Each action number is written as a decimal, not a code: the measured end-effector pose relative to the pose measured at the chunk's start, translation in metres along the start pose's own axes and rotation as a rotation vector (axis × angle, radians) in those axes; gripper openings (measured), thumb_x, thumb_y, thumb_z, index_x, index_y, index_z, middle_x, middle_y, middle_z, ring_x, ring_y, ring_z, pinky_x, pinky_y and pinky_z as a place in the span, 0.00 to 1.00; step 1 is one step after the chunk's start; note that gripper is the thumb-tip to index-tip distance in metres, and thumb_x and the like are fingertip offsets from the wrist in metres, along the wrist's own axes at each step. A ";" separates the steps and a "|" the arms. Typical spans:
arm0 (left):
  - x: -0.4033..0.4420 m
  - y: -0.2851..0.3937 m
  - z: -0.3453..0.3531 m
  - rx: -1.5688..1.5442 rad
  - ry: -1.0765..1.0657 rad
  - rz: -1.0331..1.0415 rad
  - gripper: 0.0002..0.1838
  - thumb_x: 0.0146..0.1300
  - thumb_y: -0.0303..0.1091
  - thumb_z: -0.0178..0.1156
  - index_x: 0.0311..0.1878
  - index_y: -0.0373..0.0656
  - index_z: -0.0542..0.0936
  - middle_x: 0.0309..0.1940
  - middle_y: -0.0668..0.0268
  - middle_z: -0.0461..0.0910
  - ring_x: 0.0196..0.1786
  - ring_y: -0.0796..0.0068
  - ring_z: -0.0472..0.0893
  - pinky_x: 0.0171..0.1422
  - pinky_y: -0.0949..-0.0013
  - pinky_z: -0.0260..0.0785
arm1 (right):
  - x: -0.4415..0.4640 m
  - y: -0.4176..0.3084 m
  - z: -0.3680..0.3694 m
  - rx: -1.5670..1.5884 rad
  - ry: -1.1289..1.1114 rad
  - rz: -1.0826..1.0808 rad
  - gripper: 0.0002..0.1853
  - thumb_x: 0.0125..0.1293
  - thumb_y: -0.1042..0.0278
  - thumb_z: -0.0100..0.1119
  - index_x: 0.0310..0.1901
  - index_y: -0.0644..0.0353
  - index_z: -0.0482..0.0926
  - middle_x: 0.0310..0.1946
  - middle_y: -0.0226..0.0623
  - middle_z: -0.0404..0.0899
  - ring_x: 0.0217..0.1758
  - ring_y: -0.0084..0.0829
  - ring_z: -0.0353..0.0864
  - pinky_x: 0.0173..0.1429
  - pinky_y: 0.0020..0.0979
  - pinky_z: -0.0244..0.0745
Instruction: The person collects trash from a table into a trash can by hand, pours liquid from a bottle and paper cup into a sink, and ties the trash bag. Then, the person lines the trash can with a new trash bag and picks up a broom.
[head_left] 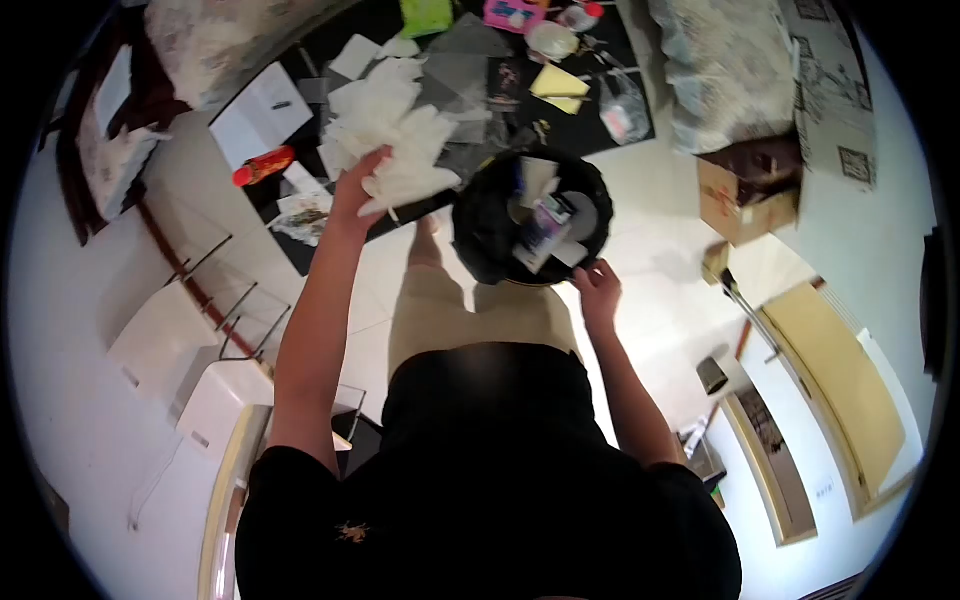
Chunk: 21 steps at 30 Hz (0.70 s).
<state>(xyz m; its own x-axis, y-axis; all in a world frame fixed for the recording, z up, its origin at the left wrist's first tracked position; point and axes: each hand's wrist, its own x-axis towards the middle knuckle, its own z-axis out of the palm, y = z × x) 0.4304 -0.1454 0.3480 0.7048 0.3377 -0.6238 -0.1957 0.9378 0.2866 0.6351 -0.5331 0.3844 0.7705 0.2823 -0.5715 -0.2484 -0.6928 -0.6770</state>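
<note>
A large bunch of crumpled white tissues [395,125] is in my left hand [358,188], over the front of the black table [385,228]. The fingers close around its lower end and are partly hidden by it. With my right hand [598,288] I grip the near right rim of a trash bin [470,245] lined with a black bag. Inside the bin lie a small printed box [545,228] and several pale scraps. The bin is in front of my legs, to the right of the tissues.
On the table lie an open notebook [262,115], a red bottle [264,166], stained paper [300,218], a yellow notepad [560,90], a clear plastic bag [622,108] and a pink packet [514,14]. A cardboard box [745,205] stands right; white chairs [165,338] stand left.
</note>
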 end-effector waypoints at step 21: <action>-0.002 -0.175 0.078 2.006 -0.321 0.280 0.25 0.66 0.30 0.57 0.68 0.47 0.75 0.73 0.46 0.63 0.49 0.48 0.85 0.47 0.53 0.83 | -0.014 -0.018 0.033 -0.183 0.027 -0.058 0.13 0.59 0.69 0.68 0.27 0.65 0.72 0.16 0.34 0.78 0.21 0.20 0.70 0.29 0.33 0.68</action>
<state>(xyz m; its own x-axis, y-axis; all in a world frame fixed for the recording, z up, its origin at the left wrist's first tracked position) 0.5163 -0.3170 0.3560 0.9081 0.1936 -0.3712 0.4108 -0.5827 0.7012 0.6095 -0.5026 0.3888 0.7968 0.3089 -0.5193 -0.0942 -0.7855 -0.6116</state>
